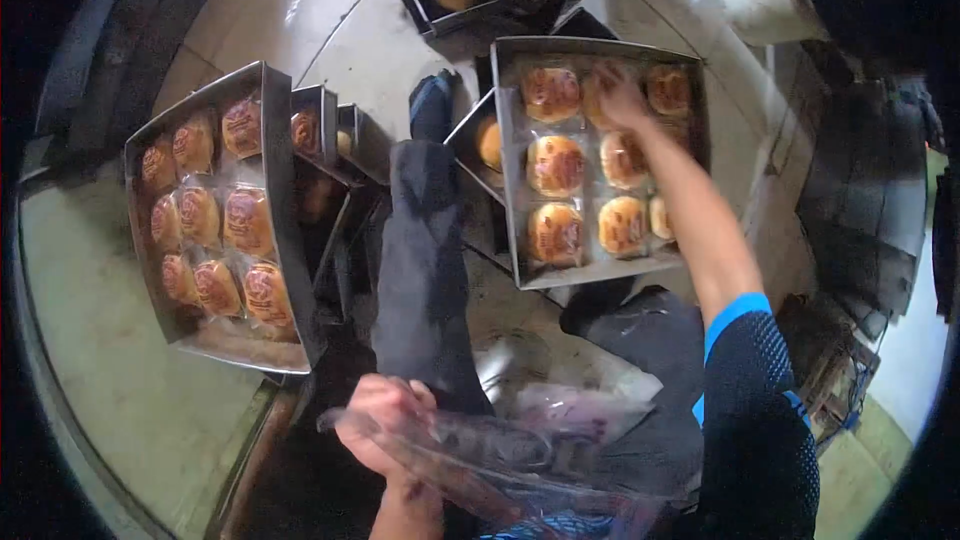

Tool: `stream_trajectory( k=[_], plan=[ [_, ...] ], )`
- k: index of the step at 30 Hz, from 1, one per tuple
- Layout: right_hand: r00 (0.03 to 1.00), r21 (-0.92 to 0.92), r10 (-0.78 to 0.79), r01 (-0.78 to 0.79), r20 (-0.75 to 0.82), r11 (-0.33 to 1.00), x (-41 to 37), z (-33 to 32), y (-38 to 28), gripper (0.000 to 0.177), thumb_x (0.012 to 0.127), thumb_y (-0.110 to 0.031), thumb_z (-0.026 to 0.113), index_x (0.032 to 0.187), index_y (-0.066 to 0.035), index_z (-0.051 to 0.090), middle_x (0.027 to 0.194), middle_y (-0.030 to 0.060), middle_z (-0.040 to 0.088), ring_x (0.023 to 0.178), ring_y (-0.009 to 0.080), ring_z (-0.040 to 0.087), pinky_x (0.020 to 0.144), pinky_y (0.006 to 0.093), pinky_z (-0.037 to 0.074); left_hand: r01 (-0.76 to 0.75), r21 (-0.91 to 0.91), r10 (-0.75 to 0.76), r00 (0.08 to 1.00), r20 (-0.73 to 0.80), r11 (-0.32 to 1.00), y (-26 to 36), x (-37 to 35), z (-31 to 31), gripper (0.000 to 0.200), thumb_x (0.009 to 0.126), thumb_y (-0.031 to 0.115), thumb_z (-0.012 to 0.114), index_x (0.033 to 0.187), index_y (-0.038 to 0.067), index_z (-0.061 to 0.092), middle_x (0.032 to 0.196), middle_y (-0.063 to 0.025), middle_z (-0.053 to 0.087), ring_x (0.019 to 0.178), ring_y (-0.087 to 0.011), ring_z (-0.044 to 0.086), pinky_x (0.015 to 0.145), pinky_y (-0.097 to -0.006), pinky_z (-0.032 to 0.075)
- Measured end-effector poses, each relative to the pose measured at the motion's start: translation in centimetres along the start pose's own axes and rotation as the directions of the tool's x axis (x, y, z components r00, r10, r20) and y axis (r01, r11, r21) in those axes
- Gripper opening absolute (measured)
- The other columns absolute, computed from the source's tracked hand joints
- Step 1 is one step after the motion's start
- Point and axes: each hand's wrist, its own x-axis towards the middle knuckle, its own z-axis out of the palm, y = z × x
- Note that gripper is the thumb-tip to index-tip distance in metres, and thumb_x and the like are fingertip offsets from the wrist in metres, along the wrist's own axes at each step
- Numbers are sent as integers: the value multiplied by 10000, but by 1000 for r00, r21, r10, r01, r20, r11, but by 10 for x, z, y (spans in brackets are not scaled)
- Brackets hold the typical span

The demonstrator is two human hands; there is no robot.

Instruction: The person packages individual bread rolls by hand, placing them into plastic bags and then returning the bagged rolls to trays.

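Observation:
My right hand (pixel 615 98) reaches into the metal tray (pixel 515 180) at the right and touches a bun in its back row; motion smears the fingers. Several round buns with dark printing, such as this one (pixel 555 166), lie in rows in that tray, in clear wrapping. Near my lap my left hand (pixel 385 420) is closed on a clear plastic bag (pixel 500 450), which trails to the right over my legs.
A second metal tray (pixel 250 352) with rows of wrapped buns (pixel 248 220) stands tilted at the left. More trays (pixel 470 15) are stacked at the back. A whitish bucket (pixel 768 0) is at the back right. My legs (pixel 425 250) extend between the trays.

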Motion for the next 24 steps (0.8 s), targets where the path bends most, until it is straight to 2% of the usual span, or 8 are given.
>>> stream_trajectory(
  k=[6, 8, 10, 12, 14, 16, 21, 24],
  plan=[
    [918, -69, -143, 181, 370, 981, 21, -55, -5, 703, 767, -491, 796, 1273, -35, 619, 1265, 245, 629, 1146, 410, 614, 953, 433, 501, -54, 70, 43, 988, 148, 996, 5, 2, 3, 293, 910, 233, 749, 870, -27, 621, 818, -110, 564, 615, -152, 560, 565, -326, 570],
    [895, -230, -366, 424, 255, 876, -16, -65, 4, 765, 722, -486, 836, 1282, -21, 603, 1209, 253, 653, 1121, 391, 635, 955, 426, 502, -160, 118, 138, 974, 177, 980, -4, 5, -4, 207, 942, 161, 710, 890, -27, 642, 822, -109, 598, 582, -126, 548, 558, -293, 530],
    [963, 225, -19, -43, 269, 973, -62, -111, -12, 772, 732, -457, 842, 1290, 9, 581, 1243, 214, 650, 1139, 342, 636, 984, 404, 489, -140, 134, 97, 953, 285, 981, -7, 9, -16, 169, 949, 128, 696, 902, -29, 655, 795, -76, 600, 589, -109, 545, 535, -264, 480],
    [979, 790, 180, -187, 99, 583, -125, -144, -31, 680, 799, -346, 803, 1331, -7, 550, 1261, 149, 645, 1153, 309, 631, 968, 424, 515, -53, 70, 33, 964, 264, 996, -10, 7, -14, 171, 958, 132, 690, 968, -38, 680, 749, -31, 609, 570, -75, 534, 493, -236, 426],
    [949, 948, 180, -214, 259, -235, -200, -190, -69, 600, 846, -208, 772, 1337, 23, 517, 1271, 122, 630, 1140, 256, 635, 954, 403, 526, -94, 204, 47, 974, 222, 974, 2, 3, 4, 191, 961, 163, 695, 986, -27, 690, 737, -6, 625, 547, -46, 515, 465, -204, 391],
    [967, 888, -1, -232, 253, -398, -276, -239, -118, 585, 830, -118, 780, 1336, 17, 520, 1260, 117, 630, 1139, 223, 630, 950, 383, 530, -64, 227, 15, 977, 211, 972, 2, -1, 8, 198, 960, 180, 701, 975, -17, 698, 731, 12, 634, 542, -26, 508, 448, -185, 366],
    [965, 969, -137, -236, 225, -71, -396, -274, -202, 534, 816, -95, 812, 1269, 59, 578, 1163, 91, 688, 1043, 152, 655, 970, 329, 509, -313, 376, 124, 885, 449, 872, 3, -33, 7, 185, 962, 137, 690, 1055, -21, 712, 808, 29, 662, 686, -52, 580, 614, -198, 470],
    [999, 983, -12, 39, -37, 180, -444, -294, -239, 487, 827, -52, 775, 1271, 32, 593, 1154, 109, 704, 1070, 228, 676, 975, 350, 514, -478, 343, 248, 805, 539, 809, -6, -47, -15, 353, 1007, 238, 620, 1282, 17, 625, 1195, -102, 602, 1021, -132, 604, 836, -259, 511]
  ],
)
